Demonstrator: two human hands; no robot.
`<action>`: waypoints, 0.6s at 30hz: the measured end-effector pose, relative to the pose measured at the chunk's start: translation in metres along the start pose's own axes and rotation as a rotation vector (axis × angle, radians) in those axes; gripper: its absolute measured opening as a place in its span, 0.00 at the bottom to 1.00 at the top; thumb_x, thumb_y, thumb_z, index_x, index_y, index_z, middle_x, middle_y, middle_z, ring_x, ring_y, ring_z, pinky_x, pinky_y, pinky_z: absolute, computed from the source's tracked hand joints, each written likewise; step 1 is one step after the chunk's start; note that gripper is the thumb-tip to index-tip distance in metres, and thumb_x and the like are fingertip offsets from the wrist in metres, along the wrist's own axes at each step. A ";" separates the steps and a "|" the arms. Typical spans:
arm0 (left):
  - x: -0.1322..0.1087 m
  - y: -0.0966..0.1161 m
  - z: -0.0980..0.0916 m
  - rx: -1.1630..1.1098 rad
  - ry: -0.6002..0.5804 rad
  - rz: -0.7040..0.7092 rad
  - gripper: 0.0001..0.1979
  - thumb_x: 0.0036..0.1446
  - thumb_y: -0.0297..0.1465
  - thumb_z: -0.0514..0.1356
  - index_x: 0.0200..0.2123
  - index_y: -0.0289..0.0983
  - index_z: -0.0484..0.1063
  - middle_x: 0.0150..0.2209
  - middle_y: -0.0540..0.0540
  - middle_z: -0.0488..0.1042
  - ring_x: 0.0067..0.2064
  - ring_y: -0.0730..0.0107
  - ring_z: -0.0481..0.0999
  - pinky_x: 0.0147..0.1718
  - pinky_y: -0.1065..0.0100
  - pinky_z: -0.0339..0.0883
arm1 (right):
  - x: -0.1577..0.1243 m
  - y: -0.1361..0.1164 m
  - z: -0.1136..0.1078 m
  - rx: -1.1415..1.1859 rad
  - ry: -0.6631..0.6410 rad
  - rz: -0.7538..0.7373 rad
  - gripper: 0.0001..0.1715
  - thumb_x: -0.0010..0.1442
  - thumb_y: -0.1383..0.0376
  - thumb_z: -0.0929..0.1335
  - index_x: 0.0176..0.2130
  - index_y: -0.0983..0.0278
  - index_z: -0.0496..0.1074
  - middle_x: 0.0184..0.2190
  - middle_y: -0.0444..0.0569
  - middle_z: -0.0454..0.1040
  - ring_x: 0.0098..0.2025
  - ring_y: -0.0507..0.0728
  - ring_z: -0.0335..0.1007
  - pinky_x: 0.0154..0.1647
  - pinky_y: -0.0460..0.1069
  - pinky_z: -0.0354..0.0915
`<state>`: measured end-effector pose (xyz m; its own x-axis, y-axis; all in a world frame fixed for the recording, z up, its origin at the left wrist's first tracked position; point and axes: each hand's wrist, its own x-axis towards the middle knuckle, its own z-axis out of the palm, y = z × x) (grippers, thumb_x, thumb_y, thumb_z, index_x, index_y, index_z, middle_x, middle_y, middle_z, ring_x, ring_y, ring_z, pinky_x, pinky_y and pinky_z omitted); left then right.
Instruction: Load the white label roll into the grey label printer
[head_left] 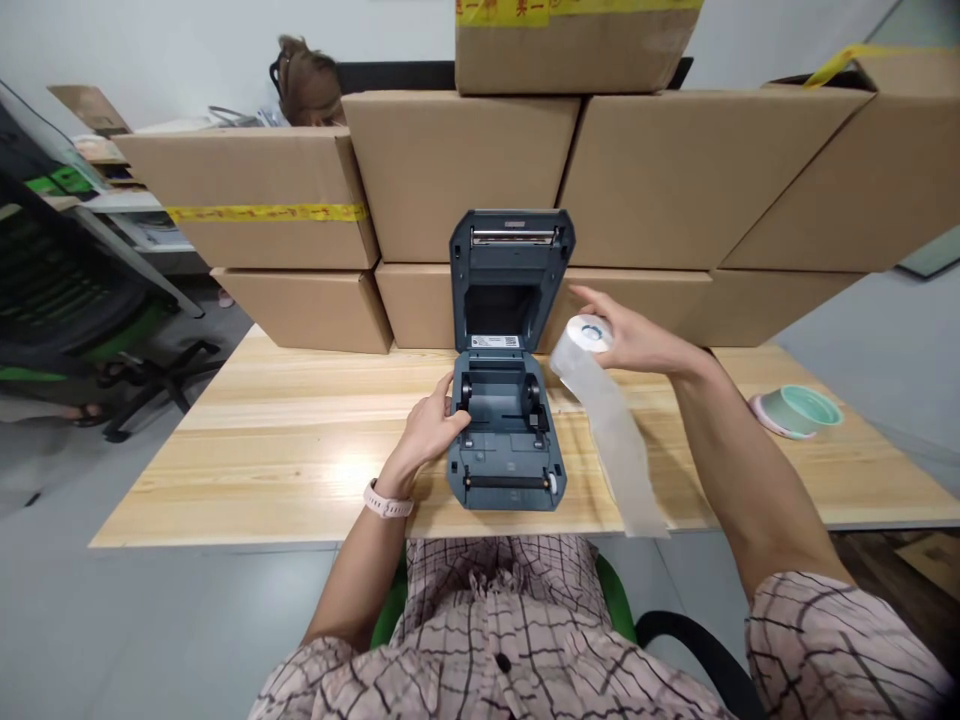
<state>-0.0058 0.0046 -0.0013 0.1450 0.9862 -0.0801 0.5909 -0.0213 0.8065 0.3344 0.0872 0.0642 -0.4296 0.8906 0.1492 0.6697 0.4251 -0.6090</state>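
Note:
A dark grey label printer (506, 420) stands open on the wooden table (285, 450), its lid tilted back against the boxes. My left hand (433, 430) rests on the printer's left side, fingers curled at the roll holder. My right hand (630, 335) holds a white paper roll (589, 335) just right of the printer. A long strip of paper (622, 450) hangs from the roll down to the table's front edge.
Stacked cardboard boxes (465, 170) wall off the back of the table. A green tape roll (799, 410) lies at the right. A black and green chair (67, 300) stands left. Another person's head (307, 95) shows behind the boxes.

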 end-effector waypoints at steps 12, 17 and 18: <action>0.003 -0.009 0.003 -0.056 -0.009 0.065 0.40 0.52 0.30 0.57 0.70 0.36 0.59 0.29 0.49 0.76 0.29 0.64 0.72 0.34 0.65 0.65 | -0.020 0.053 0.026 0.422 -0.048 0.074 0.57 0.59 0.56 0.74 0.75 0.56 0.45 0.70 0.61 0.64 0.69 0.64 0.65 0.65 0.64 0.66; 0.003 -0.007 0.001 -0.021 -0.010 0.065 0.40 0.52 0.30 0.56 0.70 0.36 0.60 0.30 0.49 0.76 0.30 0.63 0.71 0.32 0.65 0.62 | -0.073 0.068 0.042 0.651 -0.058 0.222 0.41 0.58 0.53 0.76 0.66 0.55 0.66 0.66 0.59 0.71 0.63 0.65 0.73 0.56 0.61 0.73; 0.002 -0.006 0.001 -0.017 -0.013 0.068 0.40 0.52 0.30 0.56 0.70 0.36 0.60 0.30 0.48 0.76 0.30 0.63 0.71 0.32 0.65 0.62 | -0.079 0.066 0.052 0.653 -0.068 0.248 0.39 0.57 0.51 0.76 0.63 0.57 0.69 0.61 0.60 0.75 0.57 0.65 0.77 0.53 0.60 0.75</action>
<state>-0.0085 0.0069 -0.0072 0.1952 0.9802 -0.0322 0.5655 -0.0857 0.8203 0.3816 0.0365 -0.0284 -0.3619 0.9278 -0.0909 0.2615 0.0074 -0.9652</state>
